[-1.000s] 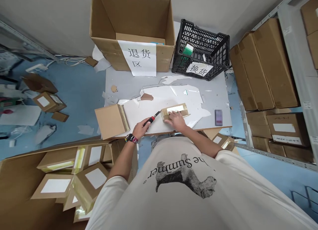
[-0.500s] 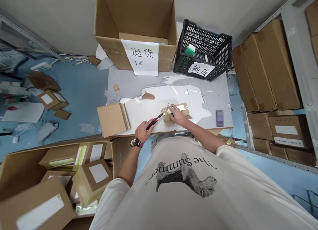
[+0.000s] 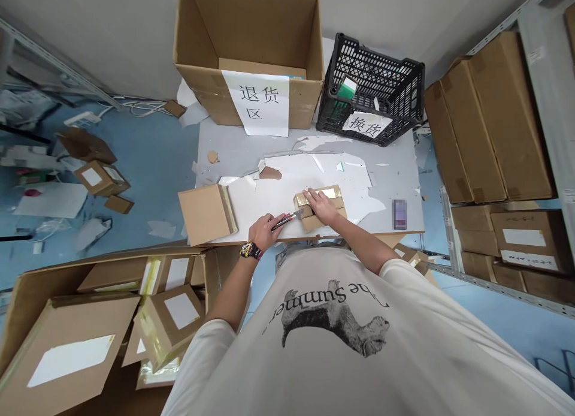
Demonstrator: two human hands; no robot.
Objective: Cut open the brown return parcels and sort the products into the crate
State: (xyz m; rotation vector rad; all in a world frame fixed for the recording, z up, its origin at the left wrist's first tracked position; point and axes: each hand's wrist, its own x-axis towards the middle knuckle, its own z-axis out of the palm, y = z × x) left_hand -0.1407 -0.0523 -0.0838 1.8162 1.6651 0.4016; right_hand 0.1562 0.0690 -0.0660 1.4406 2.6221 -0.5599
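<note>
My left hand (image 3: 264,231), with a watch on its wrist, is closed around a red and black utility knife (image 3: 283,222). The knife's blade points right and reaches the left side of a small cardboard box (image 3: 313,222) on the table. My right hand (image 3: 323,206) lies over the top of that box and grips it, fingers pointing left. The box carries clear tape and a white label, and a seam or flap edge runs across its near part. Whether the blade is inside the cardboard or only touching it, I cannot tell.
Left on the table (image 3: 209,143) stands a closed carton (image 3: 204,215). Behind are a large open carton (image 3: 202,92) with a paper sign and a black crate (image 3: 381,74). A phone-like object (image 3: 399,214) lies right. A big box (image 3: 215,272) of parcels stands lower left; shelves hold cartons (image 3: 507,116).
The knife has swung lower and flatter, its blade now at the box's near left part. The box's near cardboard shows more. My right hand stays on top of the box.
</note>
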